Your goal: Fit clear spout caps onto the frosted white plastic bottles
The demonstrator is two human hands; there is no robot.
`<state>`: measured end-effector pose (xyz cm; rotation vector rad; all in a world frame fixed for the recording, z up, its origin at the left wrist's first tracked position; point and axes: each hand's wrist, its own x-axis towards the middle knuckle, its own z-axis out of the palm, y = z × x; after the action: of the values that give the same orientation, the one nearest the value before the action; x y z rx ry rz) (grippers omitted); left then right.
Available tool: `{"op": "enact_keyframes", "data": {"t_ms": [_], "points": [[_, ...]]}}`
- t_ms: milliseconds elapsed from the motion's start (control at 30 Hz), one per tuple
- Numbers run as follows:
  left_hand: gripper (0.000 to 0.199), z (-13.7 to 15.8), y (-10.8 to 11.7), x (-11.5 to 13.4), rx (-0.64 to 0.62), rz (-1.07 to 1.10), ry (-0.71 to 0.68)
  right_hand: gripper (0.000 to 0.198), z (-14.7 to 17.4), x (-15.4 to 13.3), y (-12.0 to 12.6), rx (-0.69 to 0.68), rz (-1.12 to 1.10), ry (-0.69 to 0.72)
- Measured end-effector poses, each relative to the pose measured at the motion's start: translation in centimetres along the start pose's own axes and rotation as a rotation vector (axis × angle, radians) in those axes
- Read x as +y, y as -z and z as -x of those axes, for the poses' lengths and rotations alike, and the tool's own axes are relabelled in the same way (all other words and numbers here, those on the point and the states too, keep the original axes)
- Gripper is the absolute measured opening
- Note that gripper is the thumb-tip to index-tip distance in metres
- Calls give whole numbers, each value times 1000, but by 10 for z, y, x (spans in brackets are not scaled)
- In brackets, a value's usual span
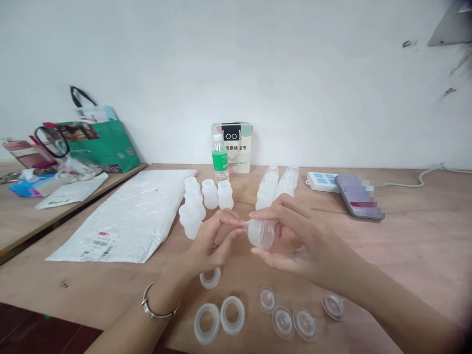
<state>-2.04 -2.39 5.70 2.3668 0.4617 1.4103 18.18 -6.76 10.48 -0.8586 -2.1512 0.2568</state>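
My right hand point(295, 236) is curled around a ribbed, translucent plastic piece point(261, 234), with thumb below and fingers above. My left hand point(217, 238) pinches at the left end of that piece. What lies between those fingertips is too small to tell. Below the hands, several translucent plastic rings point(233, 315) lie on the table, one partly hidden by my left wrist. To their right are several clear domed discs point(283, 322). Behind my left hand stand several frosted, waisted plastic bottles point(210, 193). Two rows of clear wavy pieces point(267, 189) are behind my right hand.
On the wooden table point(416, 275) lie a white mailing bag point(129, 211), a power strip point(320, 181) and a phone point(359, 196). A water bottle point(220, 160) and paper bag point(241, 147) stand near the wall. A green bag point(106, 147) is at left.
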Motion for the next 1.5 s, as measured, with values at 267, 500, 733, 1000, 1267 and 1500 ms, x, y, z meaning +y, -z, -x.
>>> {"op": "enact_keyframes", "data": {"t_ms": [267,500,733,1000,1267,1500], "points": [[38,7,-9,-11,5,-226,-182,26,0,0,0,-29,132,-20],[26,8,-16,-11,141,-90,-155,26,-1,-6,0,49,97,38],[30,7,17,-1,105,-340,-8,30,2,3,2,47,50,-21],[74,53,59,-32,306,-686,797,33,0,5,-3,196,-214,-200],[39,49,51,-39,135,-637,931,31,-4,-4,-2,111,-596,-320],[47,8,29,10,-53,143,569,22,-9,2,-11,215,-1036,-479]]}}
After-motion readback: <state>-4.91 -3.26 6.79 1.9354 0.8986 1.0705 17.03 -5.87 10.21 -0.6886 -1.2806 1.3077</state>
